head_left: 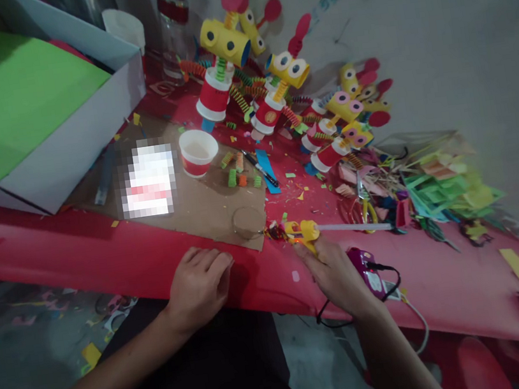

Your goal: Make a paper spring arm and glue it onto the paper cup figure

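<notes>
My right hand (pixel 336 274) grips a yellow hot glue gun (pixel 304 231) at the table's front edge. Its nozzle points left over the cardboard sheet (pixel 196 221), and a pale glue stick (pixel 353 227) juts from its back. My left hand (pixel 200 286) rests at the edge with fingers curled in a loose fist; nothing shows in it. On the cardboard stand a red and white paper cup (pixel 200 164) and several small folded paper springs (pixel 242 177). A black pen (pixel 260 170) lies across a blue paper strip (pixel 267 164).
Several paper-cup figures (pixel 270 112) with yellow heads line the wall. A white box (pixel 82 148) holds green sheets. Scissors (pixel 365 205) and a heap of paper strips (pixel 451 183) lie right, a purple device (pixel 367 273) with cables at the front. A glass bottle (pixel 174 39) stands behind.
</notes>
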The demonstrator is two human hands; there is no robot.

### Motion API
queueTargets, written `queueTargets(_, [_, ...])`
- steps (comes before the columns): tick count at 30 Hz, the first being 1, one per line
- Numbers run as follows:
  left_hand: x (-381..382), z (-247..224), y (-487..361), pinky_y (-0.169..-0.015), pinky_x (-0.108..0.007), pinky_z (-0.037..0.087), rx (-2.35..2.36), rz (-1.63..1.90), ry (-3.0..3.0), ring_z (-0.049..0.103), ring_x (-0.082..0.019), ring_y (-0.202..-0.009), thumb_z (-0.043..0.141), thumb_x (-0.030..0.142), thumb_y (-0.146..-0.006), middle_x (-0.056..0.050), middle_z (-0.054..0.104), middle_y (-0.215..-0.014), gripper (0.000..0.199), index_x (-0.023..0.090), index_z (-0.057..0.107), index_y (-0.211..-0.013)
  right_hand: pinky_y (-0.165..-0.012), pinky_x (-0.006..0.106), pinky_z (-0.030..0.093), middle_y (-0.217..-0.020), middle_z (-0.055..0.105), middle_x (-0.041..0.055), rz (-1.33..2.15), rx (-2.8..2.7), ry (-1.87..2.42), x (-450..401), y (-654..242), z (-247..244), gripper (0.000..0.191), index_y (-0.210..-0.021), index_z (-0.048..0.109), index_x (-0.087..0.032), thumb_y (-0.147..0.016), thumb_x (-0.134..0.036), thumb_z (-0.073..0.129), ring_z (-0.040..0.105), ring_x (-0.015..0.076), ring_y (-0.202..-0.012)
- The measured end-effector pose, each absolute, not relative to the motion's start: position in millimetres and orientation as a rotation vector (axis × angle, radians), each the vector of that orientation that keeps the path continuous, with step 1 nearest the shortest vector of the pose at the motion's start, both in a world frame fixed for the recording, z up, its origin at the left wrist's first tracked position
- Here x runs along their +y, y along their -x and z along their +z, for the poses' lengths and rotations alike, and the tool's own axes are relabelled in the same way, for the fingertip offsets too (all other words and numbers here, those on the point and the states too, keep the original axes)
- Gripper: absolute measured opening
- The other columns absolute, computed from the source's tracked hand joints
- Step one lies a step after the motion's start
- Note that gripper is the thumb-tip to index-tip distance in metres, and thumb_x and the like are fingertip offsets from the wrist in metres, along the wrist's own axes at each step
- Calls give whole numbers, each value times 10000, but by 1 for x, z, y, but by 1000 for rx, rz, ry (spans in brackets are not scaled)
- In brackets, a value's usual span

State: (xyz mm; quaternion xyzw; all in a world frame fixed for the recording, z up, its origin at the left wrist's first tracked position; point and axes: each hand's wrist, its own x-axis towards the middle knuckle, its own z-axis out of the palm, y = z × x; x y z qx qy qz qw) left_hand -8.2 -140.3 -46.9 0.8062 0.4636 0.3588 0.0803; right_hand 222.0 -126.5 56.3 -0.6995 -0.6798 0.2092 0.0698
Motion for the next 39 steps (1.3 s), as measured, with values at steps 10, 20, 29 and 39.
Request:
queueTargets(10, [-141, -48, 8, -716, -353, 412, 1381, 1067, -2407, 585, -184, -699, 529, 115, -853, -31, 663, -757, 89, 186, 580, -864, -540, 274, 310, -651, 612, 41, 641, -2034, 2103, -127, -221, 57, 355, -826, 555, -194, -936, -483, 380, 537, 188, -576])
queueTargets(20, [-141, -48, 9, -719, -359, 404, 1384, 1059, -2422, 575, -189, -702, 533, 119, -854, -29, 656, -768, 79, 188, 567, -870, -542, 276, 320, -600, 581, 19, 734, -2003, 2119, -127, -216, 57, 360, -864, 547, -185, -923, -501, 386, 534, 191, -551])
queueTargets(29, [-141, -48, 8, -712, -355, 387, 1396, 1023, -2411, 556, -183, -690, 511, 131, -864, -28, 635, -752, 82, 190, 552, -825, -579, 279, 355, -686, 619, 43, 733, -2031, 2028, -110, -202, 52, 342, -836, 552, -192, -908, -482, 384, 570, 206, -636])
queueTargets(39, [-142, -48, 8, -709, -354, 373, 1449, 1017, -2408, 548, -183, -682, 535, 122, -850, -19, 632, -735, 85, 197, 547, -812, -593, 282, 383, -709, 636, 41, 834, -1960, 1960, -97, -193, 50, 361, -954, 583, -189, -928, -482, 375, 599, 209, -662])
